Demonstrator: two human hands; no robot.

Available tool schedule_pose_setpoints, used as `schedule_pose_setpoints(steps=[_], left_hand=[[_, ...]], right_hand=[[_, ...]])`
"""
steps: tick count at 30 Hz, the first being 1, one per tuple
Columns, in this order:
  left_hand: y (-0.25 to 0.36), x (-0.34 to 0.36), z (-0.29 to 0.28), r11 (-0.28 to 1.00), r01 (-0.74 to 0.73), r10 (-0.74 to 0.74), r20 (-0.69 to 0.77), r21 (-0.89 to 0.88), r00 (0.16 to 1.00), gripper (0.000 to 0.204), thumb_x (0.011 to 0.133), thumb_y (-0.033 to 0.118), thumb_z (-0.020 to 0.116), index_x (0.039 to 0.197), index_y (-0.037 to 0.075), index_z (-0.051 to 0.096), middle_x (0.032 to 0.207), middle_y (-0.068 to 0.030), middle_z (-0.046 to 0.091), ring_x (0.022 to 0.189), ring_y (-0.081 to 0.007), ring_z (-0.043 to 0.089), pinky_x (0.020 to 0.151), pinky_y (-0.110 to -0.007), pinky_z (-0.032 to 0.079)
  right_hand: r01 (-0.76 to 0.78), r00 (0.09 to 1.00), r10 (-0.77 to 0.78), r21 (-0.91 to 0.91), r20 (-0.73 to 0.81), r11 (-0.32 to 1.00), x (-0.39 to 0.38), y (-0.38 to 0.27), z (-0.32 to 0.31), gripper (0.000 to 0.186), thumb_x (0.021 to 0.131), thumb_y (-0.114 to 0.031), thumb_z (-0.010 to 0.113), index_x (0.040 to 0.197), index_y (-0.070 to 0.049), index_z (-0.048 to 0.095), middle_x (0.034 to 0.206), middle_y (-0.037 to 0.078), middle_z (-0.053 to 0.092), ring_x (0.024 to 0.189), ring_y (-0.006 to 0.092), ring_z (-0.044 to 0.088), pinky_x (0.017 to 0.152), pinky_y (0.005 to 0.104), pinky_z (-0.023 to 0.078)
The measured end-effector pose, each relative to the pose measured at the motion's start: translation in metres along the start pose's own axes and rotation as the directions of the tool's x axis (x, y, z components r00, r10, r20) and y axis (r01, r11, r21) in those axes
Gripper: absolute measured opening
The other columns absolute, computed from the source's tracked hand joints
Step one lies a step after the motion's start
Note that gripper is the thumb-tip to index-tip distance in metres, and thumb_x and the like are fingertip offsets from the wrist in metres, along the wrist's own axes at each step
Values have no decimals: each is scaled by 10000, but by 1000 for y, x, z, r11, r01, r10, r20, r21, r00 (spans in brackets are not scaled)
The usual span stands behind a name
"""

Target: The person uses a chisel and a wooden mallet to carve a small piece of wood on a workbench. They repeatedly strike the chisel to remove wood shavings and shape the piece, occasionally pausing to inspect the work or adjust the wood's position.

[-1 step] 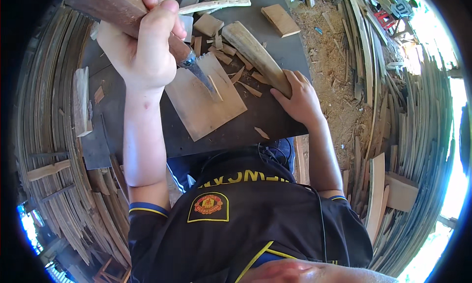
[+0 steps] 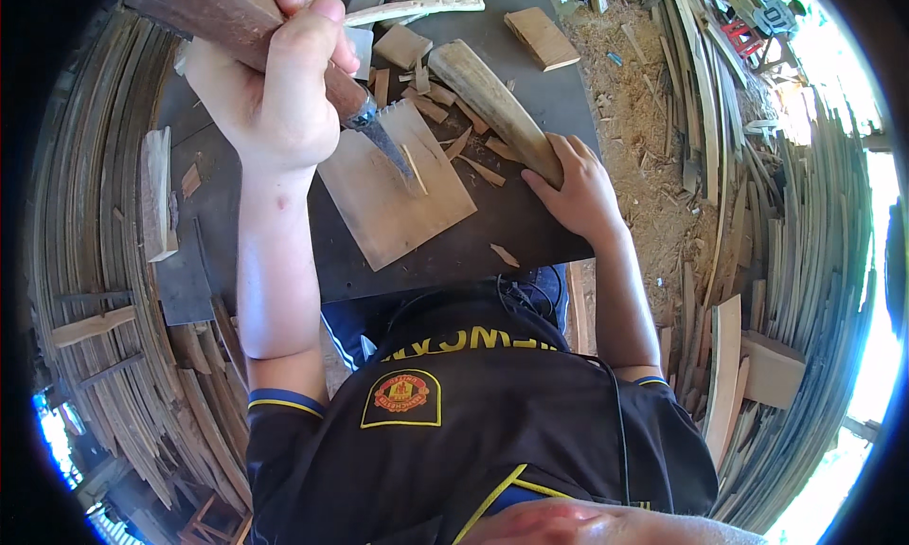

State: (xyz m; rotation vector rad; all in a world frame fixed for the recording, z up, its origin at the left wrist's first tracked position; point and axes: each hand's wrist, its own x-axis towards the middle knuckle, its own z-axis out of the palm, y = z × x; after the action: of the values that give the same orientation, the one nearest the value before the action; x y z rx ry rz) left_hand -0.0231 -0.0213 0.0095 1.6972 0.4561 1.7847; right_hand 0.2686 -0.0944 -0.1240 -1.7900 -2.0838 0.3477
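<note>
My left hand (image 2: 270,109) is closed around the brown wooden handle of a chisel (image 2: 386,147), raised at the upper left. Its metal blade slants down over a flat, pale wooden board (image 2: 398,218); whether the tip touches the board I cannot tell. Beside the blade shows a thin wood sliver (image 2: 415,171). On the right, my right hand (image 2: 582,185) grips the near end of a thick wooden club (image 2: 488,95). The club reaches away toward the far middle of the dark table (image 2: 275,270).
Wood chips and offcuts (image 2: 431,105) are scattered past the board. A rectangular wood block (image 2: 542,38) lies at the far right of the table, and a long wood piece (image 2: 159,196) at its left edge. Stacked wooden strips (image 2: 104,261) flank the table; sawdust covers the floor (image 2: 653,166).
</note>
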Motion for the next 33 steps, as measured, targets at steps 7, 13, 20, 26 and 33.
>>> schedule_pose_setpoints(steps=[7,13,20,26,33], left_hand=[[1,-4,-3,1000,14,-14,-10,-13,1000,159,842,76,532,974,18,464,645,-82,492,563,-149,450,524,-296,438],[5,-3,3,1000,16,-15,15,-25,1000,152,844,68,540,967,22,463,647,-75,494,562,-143,452,523,-291,440],[2,-5,9,999,-30,30,19,-17,999,151,852,44,556,965,27,456,656,-63,479,571,-128,455,529,-273,443],[-2,-11,5,994,-20,20,-1,-105,1000,171,862,18,607,961,25,468,773,-59,520,605,-112,531,553,-258,491],[5,-20,16,997,-33,34,15,-70,999,239,850,57,634,907,41,402,712,-36,451,589,-97,466,521,-240,434]], right_hand=[[12,1000,-12,-5,-2,1000,1,-1,2,540,852,-339,744,1264,-22,595,1112,190,636,1097,384,612,954,454,491],[4,1000,-4,3,-2,1000,1,0,1,547,855,-346,750,1274,-32,593,1132,183,634,1116,395,603,961,461,490],[7,1000,-8,-8,-10,1000,0,-1,0,553,853,-336,751,1280,-25,587,1135,191,632,1108,398,605,957,455,492],[9,1000,-9,3,-9,1000,0,-3,-2,551,860,-338,741,1281,-18,583,1135,188,626,1105,397,599,962,454,489],[-15,1000,15,-12,11,1000,-1,0,1,548,872,-352,723,1291,-29,579,1120,169,618,1130,375,582,973,451,484]])
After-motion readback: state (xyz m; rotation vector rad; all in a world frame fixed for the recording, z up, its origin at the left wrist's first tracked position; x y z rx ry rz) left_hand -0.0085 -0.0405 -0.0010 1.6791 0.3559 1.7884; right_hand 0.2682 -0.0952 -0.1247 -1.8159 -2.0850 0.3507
